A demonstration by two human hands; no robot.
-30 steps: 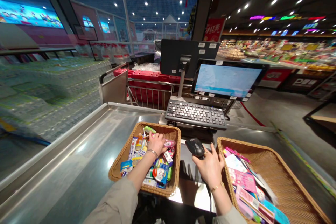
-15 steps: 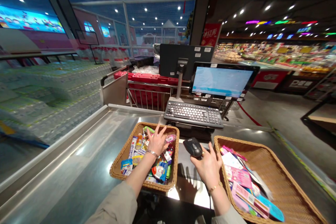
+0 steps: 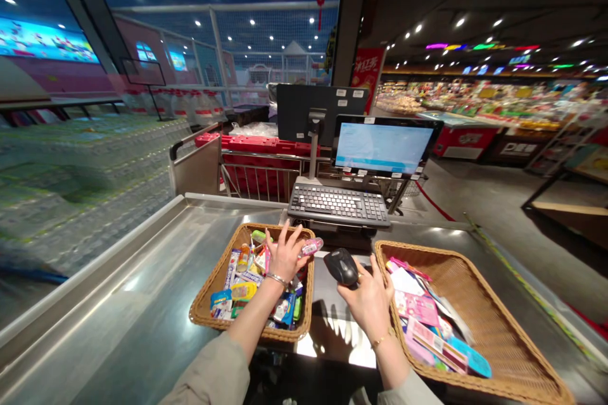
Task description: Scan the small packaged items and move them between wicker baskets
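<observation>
Table w/ 2 baskets: bigger R basket, L basket. R hand part-curled round blk scanner; L hand, fingers fanned, pinches pink pack over L basket's R rim. Pack prob. light, stiff, slick; grip mid-sides.

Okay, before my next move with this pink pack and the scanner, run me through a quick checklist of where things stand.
1. Left hand gripping the pink pack: ok.
2. Right hand on the scanner: ok.
3. Pack's print readable: cannot tell, too small.
4. Screen lit: ok.
5. Left basket upright: ok.
6. Right basket has room: ok, bare weave shows.
</observation>
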